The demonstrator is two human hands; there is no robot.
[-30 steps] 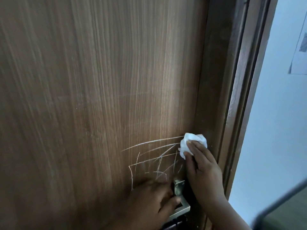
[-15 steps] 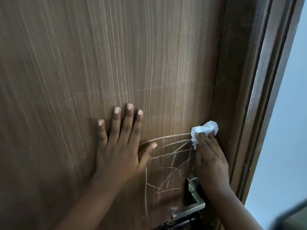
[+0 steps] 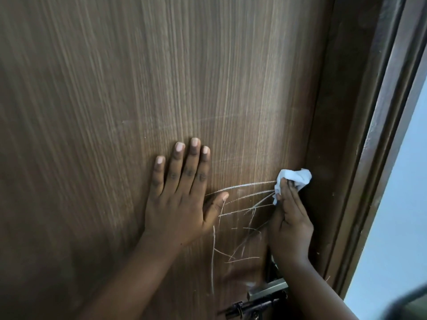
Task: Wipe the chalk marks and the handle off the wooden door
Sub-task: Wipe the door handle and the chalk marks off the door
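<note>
A brown wooden door (image 3: 115,88) fills the view. White chalk marks (image 3: 242,218) cross its lower right part as curved lines and scribbles. My left hand (image 3: 178,199) lies flat on the door with fingers spread, just left of the marks. My right hand (image 3: 290,218) presses a crumpled white tissue (image 3: 293,179) against the door at the right end of the upper chalk lines. The metal handle (image 3: 268,291) sits below the marks, partly hidden by my right forearm.
A dark sliding bolt (image 3: 251,307) is mounted under the handle at the bottom edge. The dark wooden door frame (image 3: 360,158) runs down the right side. Beyond it is a pale wall (image 3: 397,227).
My left hand left the handle and moved up to rest flat on the door. The right hand with the tissue stays at the right end of the chalk lines.
</note>
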